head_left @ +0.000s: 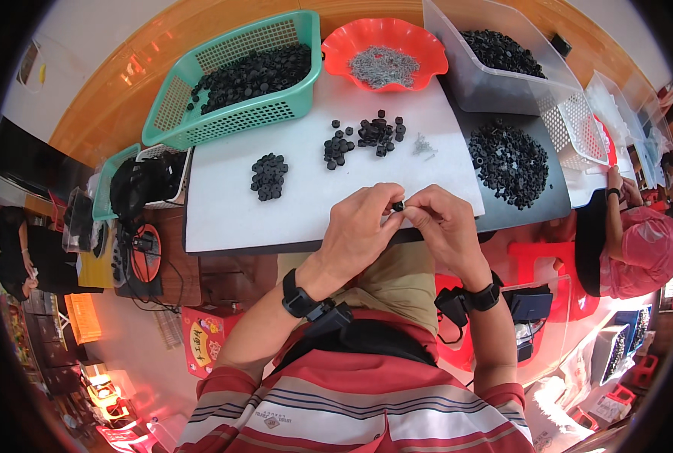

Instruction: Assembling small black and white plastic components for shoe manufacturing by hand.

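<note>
Just over the near edge of the white work sheet, my two hands meet. My left hand pinches a small black plastic part between thumb and fingertips. Right against it, my right hand is closed in a pinch; what its fingertips hold is too small to make out. Beyond the hands lie loose black parts in a cluster, with a tighter group of black parts to the left. A few small metal pins or screws lie right of the cluster.
A green basket of black parts, a red scalloped bowl of metal pieces and a clear bin line the back. Small black pieces heap on a dark board at right. People are at both sides.
</note>
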{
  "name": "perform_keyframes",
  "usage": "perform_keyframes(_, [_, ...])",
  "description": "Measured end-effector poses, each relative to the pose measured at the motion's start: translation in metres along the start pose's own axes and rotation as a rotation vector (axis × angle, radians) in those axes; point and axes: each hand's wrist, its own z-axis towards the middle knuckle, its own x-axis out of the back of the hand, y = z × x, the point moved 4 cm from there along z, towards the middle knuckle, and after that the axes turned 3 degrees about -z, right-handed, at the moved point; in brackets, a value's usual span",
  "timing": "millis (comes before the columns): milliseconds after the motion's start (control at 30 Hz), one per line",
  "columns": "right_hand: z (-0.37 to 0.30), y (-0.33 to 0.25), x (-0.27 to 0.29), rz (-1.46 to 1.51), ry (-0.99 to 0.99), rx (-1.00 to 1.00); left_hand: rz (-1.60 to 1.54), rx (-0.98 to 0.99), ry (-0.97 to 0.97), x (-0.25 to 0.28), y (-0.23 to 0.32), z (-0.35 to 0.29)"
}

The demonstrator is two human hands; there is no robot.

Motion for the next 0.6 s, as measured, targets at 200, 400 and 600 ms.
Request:
perform_keyframes(200, [0.003,0.001,-0.001,-0.064,-0.031,-0.054,0.148,-0.184,0.02,0.006,0.013,0.002])
perform_keyframes(400, [0.003,0.0,-0.001,-0.074,-0.041,-0.082,0.142,-0.189,0.001,0.004,0.011,0.001])
perform_keyframes(600, [0.004,-0.017,-0.003,-0.275,-0.049,0.044,0.127,-0.181,0.001,0.004,0.011,-0.001])
